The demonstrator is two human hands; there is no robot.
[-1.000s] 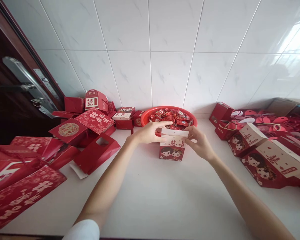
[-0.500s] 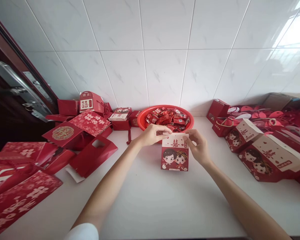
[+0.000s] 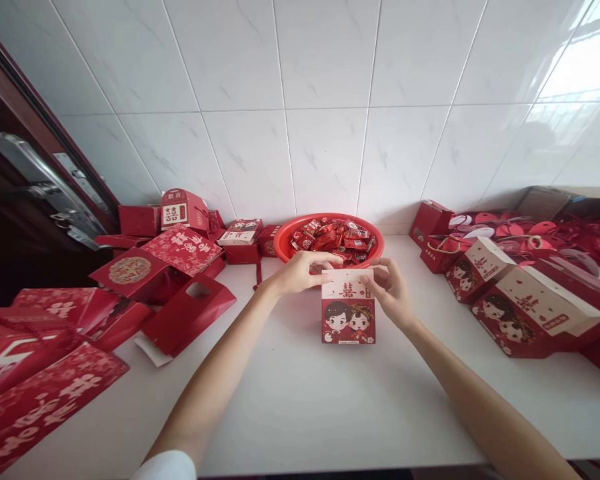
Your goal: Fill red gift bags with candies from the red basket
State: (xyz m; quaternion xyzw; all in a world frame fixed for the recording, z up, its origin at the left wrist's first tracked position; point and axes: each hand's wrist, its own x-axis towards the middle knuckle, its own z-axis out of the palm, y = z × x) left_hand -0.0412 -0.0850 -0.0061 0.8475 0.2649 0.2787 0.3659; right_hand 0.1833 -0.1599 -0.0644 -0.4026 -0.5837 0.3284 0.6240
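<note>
A red and cream box printed with two cartoon faces stands upright on the white table, its front toward me. My left hand pinches the box's upper left edge between thumb and fingers. At the upper right edge, my right hand has its thumb on the cream front and its fingers behind the top. Just beyond both hands lies a red plastic basket of red-wrapped sweets, its near side partly hidden by the hands and box.
Red boxes and bags crowd the white table's left side. On the right are more cartoon-face boxes, a small bag with a rope handle and a heap of ribbons. A tiled wall rises behind.
The view has shifted slightly. Both hands remain at the top of the box, and the right fingers have shifted a little along its upper edge.
</note>
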